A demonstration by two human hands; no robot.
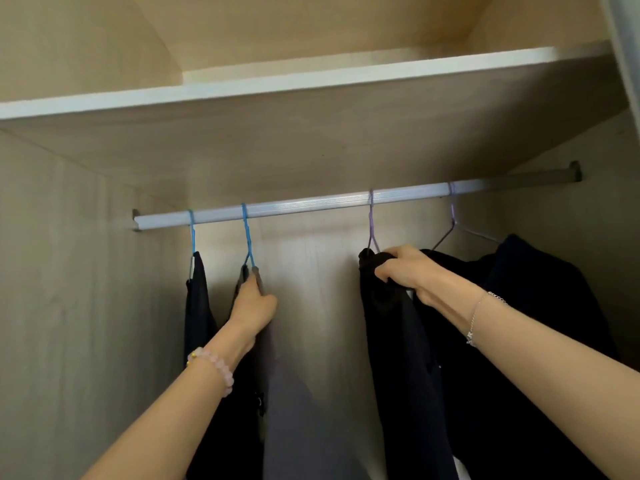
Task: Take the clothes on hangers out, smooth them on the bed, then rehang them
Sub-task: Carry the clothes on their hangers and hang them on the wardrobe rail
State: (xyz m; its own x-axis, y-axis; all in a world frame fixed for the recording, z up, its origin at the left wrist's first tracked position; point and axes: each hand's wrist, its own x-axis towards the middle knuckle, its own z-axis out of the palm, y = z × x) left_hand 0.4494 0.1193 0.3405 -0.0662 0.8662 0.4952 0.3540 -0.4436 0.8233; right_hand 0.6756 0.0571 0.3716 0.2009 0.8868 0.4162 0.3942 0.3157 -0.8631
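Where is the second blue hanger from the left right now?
In the head view, the second blue hanger hangs on the rail, left of centre, between the leftmost blue hanger and a purple hanger; the left hand grips its base.

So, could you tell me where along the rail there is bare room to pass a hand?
The widest bare stretch of rail lies between the second blue hanger, held by the left hand, and the first purple hanger, gripped by the right hand. A narrower gap separates the two blue hangers. Right of the purple hanger, dark clothes crowd together.
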